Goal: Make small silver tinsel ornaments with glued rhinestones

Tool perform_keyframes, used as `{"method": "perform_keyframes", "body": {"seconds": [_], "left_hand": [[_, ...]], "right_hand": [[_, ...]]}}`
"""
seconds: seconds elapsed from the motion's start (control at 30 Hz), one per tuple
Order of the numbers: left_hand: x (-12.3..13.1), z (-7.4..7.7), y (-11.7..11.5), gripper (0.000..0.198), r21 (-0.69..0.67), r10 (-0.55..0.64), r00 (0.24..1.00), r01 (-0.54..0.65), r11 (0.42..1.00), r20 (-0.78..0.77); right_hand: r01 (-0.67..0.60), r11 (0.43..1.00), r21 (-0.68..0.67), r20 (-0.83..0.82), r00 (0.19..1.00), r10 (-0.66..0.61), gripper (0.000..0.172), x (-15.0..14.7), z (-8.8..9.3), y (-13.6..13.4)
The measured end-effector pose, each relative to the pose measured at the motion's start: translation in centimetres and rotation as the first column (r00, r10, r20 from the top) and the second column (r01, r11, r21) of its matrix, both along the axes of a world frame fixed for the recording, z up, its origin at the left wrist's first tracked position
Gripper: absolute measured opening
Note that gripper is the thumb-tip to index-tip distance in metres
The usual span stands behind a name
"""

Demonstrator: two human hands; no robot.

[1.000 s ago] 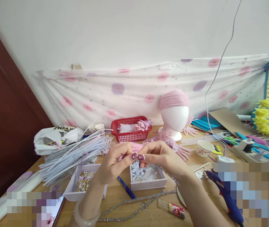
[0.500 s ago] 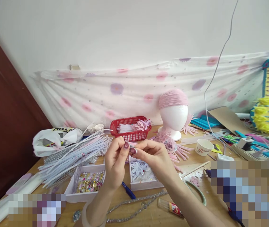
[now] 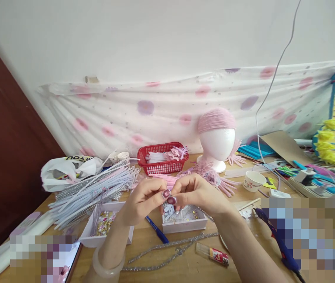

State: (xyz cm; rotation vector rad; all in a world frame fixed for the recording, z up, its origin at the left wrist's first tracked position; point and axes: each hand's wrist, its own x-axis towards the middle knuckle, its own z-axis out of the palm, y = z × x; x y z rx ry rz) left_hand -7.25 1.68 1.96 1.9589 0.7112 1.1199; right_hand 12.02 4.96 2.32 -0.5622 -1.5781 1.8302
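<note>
My left hand [image 3: 146,200] and my right hand [image 3: 195,194] meet in front of me, thumbs and fingertips pinched close together. Between them is something small, perhaps silvery, mostly covered by the fingers. Just below and behind the fingertips sits a white box [image 3: 185,226] with pale blue fuzzy flowers and small beads. Left of it, partly behind my left wrist, is another white box [image 3: 89,239] of gold-rimmed gems. A blue pen [image 3: 157,230] lies between the boxes. Nearer me, silver tinsel strands [image 3: 155,251] stretch across the table beside a clear lighter [image 3: 213,254] with a red label.
Behind my hands stand a red basket [image 3: 163,168] and a white foam head [image 3: 217,143] with a pink wrapped top. Bundled pale pipe cleaners [image 3: 89,192] fill the left. A paper cup [image 3: 254,181], a power strip [image 3: 317,184] and a dark blue glue gun [image 3: 285,247] are right.
My left hand has turned so its fingers point more to the right, and both hands sit slightly lower, still pinched together. The view has shifted a little, showing more of the glue gun.
</note>
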Motion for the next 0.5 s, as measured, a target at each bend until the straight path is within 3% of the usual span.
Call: {"method": "perform_keyframes", "body": {"seconds": [0.17, 0.33, 0.5], "left_hand": [[0.8, -0.3, 0.1, 0.038, 0.042, 0.143, 0.98, -0.15, 0.988, 0.136], [1.5, -0.9, 0.1, 0.037, 0.126, 0.349, 0.903, -0.388, 0.913, 0.251], [2.4, -1.7, 0.0, 0.036, 0.12, 0.45, 0.838, -0.504, 0.855, 0.308]], "right_hand": [[0.075, 0.997, 0.02, -0.052, 0.996, -0.074, 0.023, -0.5, 0.2, -0.2], [0.248, 0.965, 0.089, -0.127, 0.963, -0.236, 0.027, -1.5, 0.2, -1.1], [0.342, 0.929, 0.142, -0.221, 0.926, -0.307, 0.027, -2.5, 0.0, -1.8]]}}
